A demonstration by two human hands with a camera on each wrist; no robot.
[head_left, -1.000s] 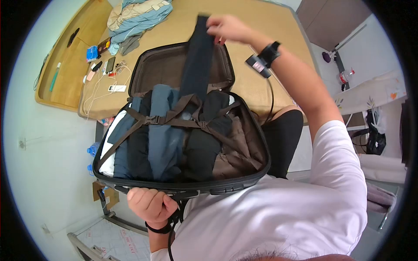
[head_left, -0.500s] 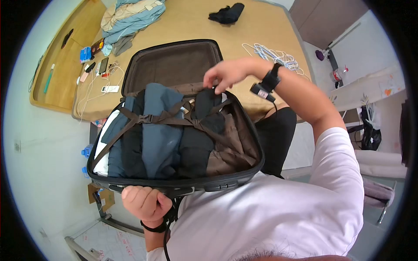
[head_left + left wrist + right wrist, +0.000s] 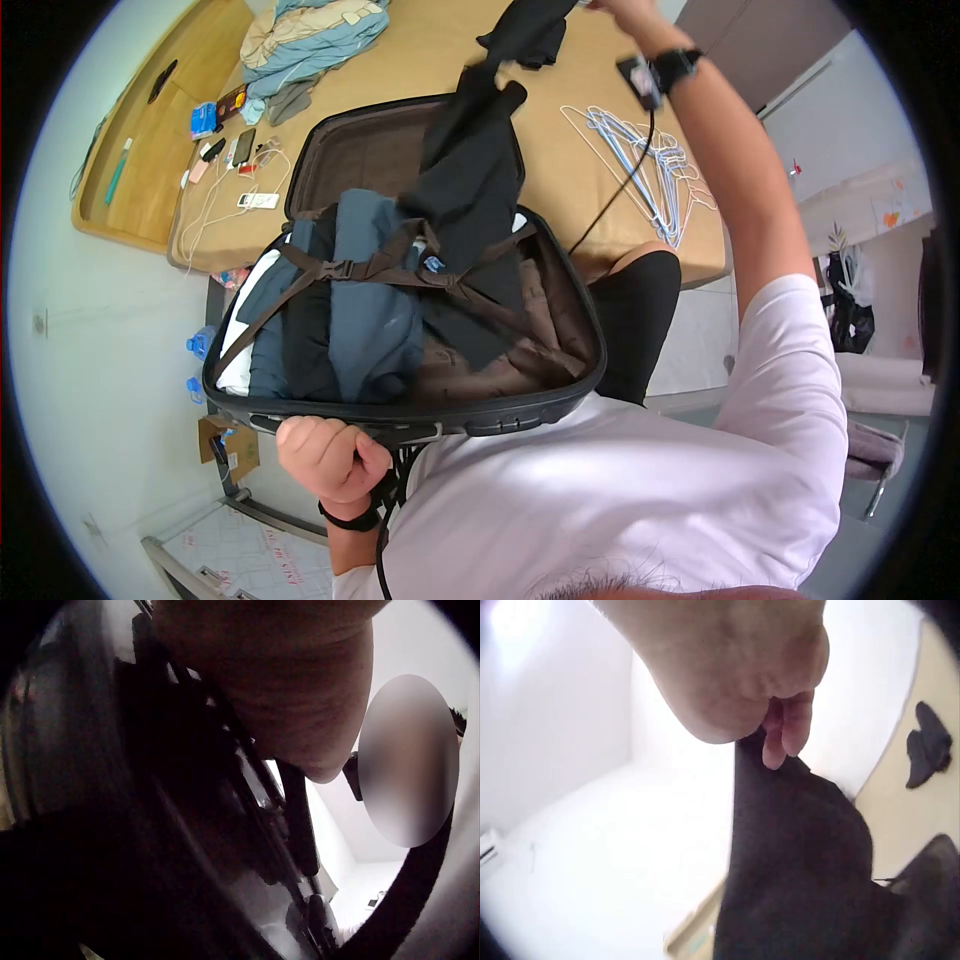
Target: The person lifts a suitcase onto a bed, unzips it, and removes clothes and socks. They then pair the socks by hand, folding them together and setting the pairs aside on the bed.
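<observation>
An open black suitcase (image 3: 590,385) stands at the bed's edge, its lid laid back on the mattress. Rolled dark clothes, such as a blue-grey garment (image 3: 365,300), lie in it under crossed brown straps (image 3: 300,335). My left hand (image 3: 330,458) grips the handle at the suitcase's near side, fingers curled. At the top of the head view, my right hand (image 3: 628,10) holds up one end of a long black garment (image 3: 470,170). In the right wrist view that garment (image 3: 795,862) hangs from the fingers. Its lower end still lies among the straps in the case.
Behind the lid, another black cloth (image 3: 545,45) lies on the bed (image 3: 560,190). White and blue hangers (image 3: 645,165) are at the right. A bunched quilt (image 3: 310,45), a phone (image 3: 243,148) and a white power strip (image 3: 258,201) with cables are on the left.
My right hand let go of a dark cloth on the bed, reached back to the case, and has now lifted another black garment up and away. The left hand stays on the handle.
</observation>
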